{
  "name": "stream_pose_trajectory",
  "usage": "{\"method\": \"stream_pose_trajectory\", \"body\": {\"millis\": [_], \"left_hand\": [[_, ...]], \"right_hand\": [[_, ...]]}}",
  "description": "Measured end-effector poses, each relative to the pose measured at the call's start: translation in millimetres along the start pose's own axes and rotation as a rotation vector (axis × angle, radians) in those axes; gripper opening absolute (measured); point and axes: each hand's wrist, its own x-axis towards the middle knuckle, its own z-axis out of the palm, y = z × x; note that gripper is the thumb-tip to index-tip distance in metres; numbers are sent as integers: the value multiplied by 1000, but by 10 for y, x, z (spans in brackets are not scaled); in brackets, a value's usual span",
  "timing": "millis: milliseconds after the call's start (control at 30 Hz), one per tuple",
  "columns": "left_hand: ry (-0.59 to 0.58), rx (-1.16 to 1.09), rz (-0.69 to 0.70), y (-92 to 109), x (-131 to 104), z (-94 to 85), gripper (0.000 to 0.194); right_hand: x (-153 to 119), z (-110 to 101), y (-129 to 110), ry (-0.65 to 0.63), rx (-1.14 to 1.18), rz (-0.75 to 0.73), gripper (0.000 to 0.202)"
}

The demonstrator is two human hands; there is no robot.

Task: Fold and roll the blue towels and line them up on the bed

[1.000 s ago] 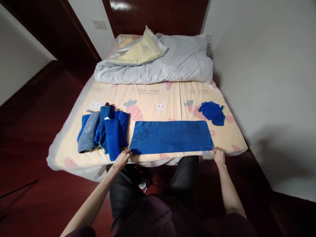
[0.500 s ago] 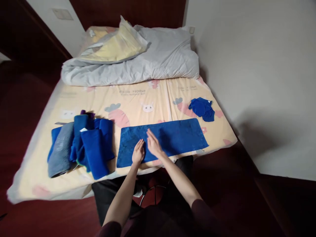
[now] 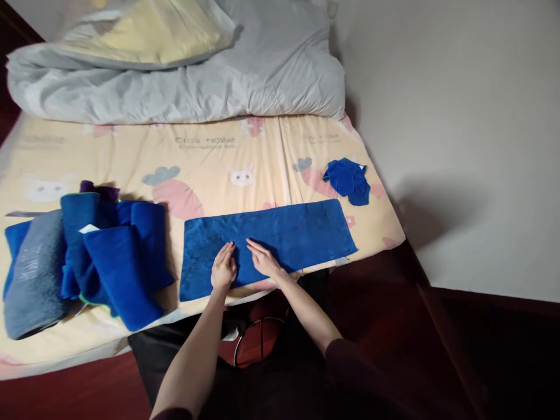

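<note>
A blue towel [image 3: 301,230] lies flat in a long strip along the near edge of the bed. My left hand [image 3: 224,268] is over its left part, fingers stretched out and holding nothing. Just to the right, my right hand [image 3: 263,258] rests at the towel's middle with its fingers extended and nothing in them. Both hands look to be touching the cloth, with a small gap between them.
Several folded blue towels [image 3: 122,268] and a grey one [image 3: 37,274] are piled at the left. A crumpled blue cloth [image 3: 347,179] lies at the right. Behind is a rolled grey quilt [image 3: 175,93] on the patterned bed sheet [image 3: 210,169]; a wall [image 3: 459,116] stands to the right.
The view has tilted down and come closer to the bed. My right hand has come back a little toward the near edge, its palm turned more downward. The towel stays flat.
</note>
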Motion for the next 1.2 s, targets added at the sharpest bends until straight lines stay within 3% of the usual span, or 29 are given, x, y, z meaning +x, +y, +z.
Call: {"method": "stream_pose_trajectory", "body": {"millis": [233, 533, 833, 967, 1200], "left_hand": [[17, 2, -14, 6, -3, 4, 49], [11, -3, -34, 50, 14, -19, 52], [-15, -20, -52, 29, 7, -17, 49], [-8, 8, -51, 40, 3, -9, 47], [-53, 56, -77, 60, 32, -61, 49]], "right_hand": [[-260, -796, 308, 119, -81, 58, 49], [-572, -1657, 620, 220, -226, 181, 47], [-1014, -2656, 1031, 396, -491, 315, 48], [-1118, -2846, 1162, 435, -585, 361, 50], [-1106, -2798, 1291, 376, -768, 267, 52]]}}
